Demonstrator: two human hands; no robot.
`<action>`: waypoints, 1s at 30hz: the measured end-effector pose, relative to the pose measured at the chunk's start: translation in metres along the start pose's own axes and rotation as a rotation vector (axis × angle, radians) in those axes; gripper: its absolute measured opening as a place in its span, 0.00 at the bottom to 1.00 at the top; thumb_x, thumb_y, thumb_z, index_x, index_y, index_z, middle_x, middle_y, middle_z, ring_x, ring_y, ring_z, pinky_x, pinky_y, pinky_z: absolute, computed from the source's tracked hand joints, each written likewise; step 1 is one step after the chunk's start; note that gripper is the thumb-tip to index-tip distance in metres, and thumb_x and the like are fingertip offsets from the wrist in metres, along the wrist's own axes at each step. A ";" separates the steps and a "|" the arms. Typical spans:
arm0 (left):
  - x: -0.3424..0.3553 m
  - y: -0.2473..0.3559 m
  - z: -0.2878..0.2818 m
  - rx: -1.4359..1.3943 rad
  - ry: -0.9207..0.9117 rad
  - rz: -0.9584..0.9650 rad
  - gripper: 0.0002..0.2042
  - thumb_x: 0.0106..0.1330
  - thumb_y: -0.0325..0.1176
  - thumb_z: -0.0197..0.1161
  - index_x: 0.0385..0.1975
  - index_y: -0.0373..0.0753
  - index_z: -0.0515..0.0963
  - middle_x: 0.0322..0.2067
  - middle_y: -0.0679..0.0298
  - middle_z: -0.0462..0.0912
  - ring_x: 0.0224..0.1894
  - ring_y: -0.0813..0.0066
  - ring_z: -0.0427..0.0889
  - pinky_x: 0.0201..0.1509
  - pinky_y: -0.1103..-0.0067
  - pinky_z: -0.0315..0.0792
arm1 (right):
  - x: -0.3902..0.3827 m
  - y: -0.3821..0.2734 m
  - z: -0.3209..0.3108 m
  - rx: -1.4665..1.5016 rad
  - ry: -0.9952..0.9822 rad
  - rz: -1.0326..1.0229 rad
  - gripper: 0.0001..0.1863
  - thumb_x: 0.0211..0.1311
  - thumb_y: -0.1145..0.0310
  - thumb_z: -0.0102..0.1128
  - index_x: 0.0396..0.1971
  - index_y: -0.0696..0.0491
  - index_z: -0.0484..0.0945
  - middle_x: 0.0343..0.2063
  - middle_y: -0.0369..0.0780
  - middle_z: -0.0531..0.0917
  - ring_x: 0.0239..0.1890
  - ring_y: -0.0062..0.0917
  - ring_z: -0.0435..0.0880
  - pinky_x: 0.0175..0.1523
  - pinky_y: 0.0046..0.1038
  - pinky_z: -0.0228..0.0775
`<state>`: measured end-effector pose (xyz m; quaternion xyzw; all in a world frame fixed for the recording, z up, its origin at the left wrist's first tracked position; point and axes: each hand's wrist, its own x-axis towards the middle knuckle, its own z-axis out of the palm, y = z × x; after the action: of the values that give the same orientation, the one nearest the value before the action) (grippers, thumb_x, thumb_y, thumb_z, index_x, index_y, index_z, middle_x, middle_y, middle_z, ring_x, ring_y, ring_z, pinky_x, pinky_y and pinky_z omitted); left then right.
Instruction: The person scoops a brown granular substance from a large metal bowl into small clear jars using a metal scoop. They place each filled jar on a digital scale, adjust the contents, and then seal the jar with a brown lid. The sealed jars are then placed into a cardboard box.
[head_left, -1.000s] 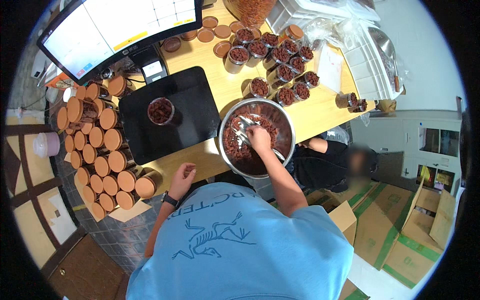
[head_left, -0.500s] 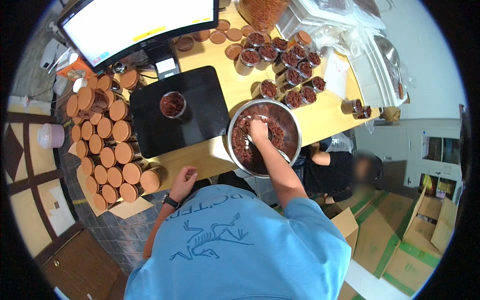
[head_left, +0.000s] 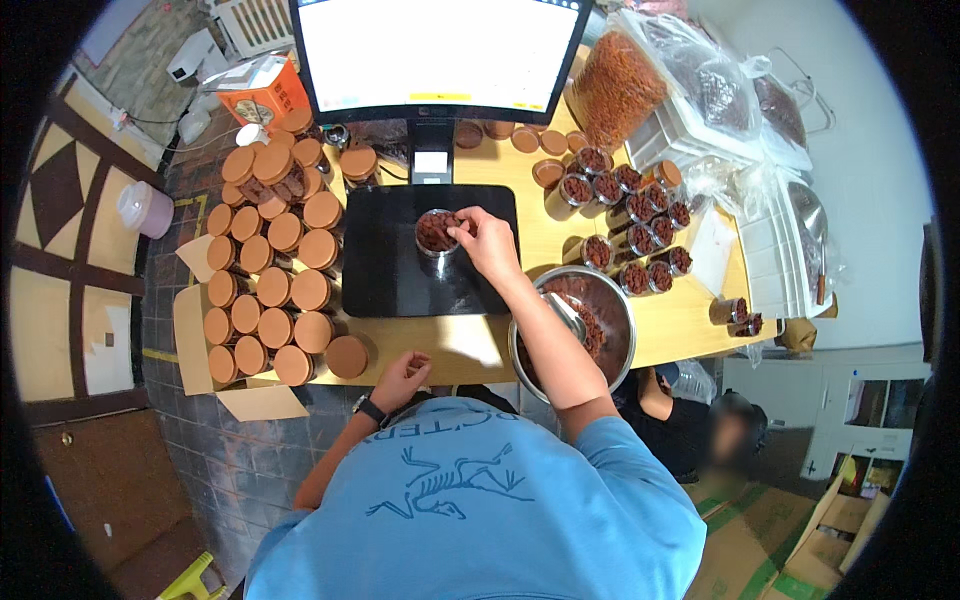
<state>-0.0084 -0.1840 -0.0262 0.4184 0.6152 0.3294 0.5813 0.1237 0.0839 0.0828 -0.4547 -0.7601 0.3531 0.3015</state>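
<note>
My right hand is at the rim of a clear jar, its fingertips pinched on dark reddish-brown chunks like those filling the jar. The jar stands upright on a flat black board in front of the monitor. Under my right forearm is a steel mixing bowl, with more chunks and a metal scoop inside; the forearm hides part of it. My left hand rests by the table's front edge, fingers loosely bent and apart, holding nothing.
Many jars with orange-brown lids crowd the table's left side. Open filled jars stand at right, with loose lids behind. The monitor, a bag of orange-brown material and white crates border the table. Another person is at right.
My right hand has come out of the bowl and moved left to the jar on the board. The view has turned, shifting the scene rightward. My left hand stays near the table edge.
</note>
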 end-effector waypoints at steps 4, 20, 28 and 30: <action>-0.010 0.016 -0.005 0.045 0.077 -0.006 0.16 0.69 0.38 0.60 0.50 0.34 0.73 0.41 0.59 0.80 0.40 0.73 0.80 0.45 0.76 0.76 | -0.032 0.000 -0.003 0.000 0.140 -0.076 0.10 0.57 0.71 0.63 0.38 0.58 0.78 0.27 0.47 0.80 0.31 0.42 0.82 0.39 0.36 0.74; 0.002 -0.010 0.012 0.066 -0.077 0.142 0.13 0.67 0.36 0.61 0.46 0.36 0.75 0.38 0.62 0.80 0.40 0.72 0.79 0.45 0.76 0.75 | -0.209 0.001 0.032 -0.245 -0.442 -0.210 0.16 0.56 0.73 0.55 0.46 0.56 0.70 0.36 0.53 0.80 0.42 0.47 0.80 0.45 0.44 0.72; -0.006 -0.004 0.016 0.064 -0.089 0.156 0.12 0.67 0.35 0.61 0.43 0.34 0.74 0.37 0.60 0.81 0.39 0.73 0.80 0.44 0.76 0.75 | -0.213 0.011 0.026 -0.326 -0.527 -0.223 0.16 0.53 0.72 0.59 0.43 0.57 0.72 0.38 0.53 0.80 0.41 0.47 0.79 0.45 0.43 0.72; -0.002 -0.011 0.017 0.081 -0.081 0.149 0.12 0.67 0.34 0.60 0.44 0.34 0.74 0.37 0.60 0.81 0.38 0.73 0.80 0.44 0.76 0.75 | -0.215 0.012 0.025 -0.341 -0.558 -0.214 0.16 0.53 0.71 0.60 0.43 0.57 0.72 0.38 0.52 0.80 0.42 0.46 0.80 0.46 0.43 0.73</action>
<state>0.0072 -0.1921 -0.0375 0.4991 0.5712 0.3295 0.5622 0.1965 -0.1127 0.0292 -0.3021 -0.9048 0.2978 0.0369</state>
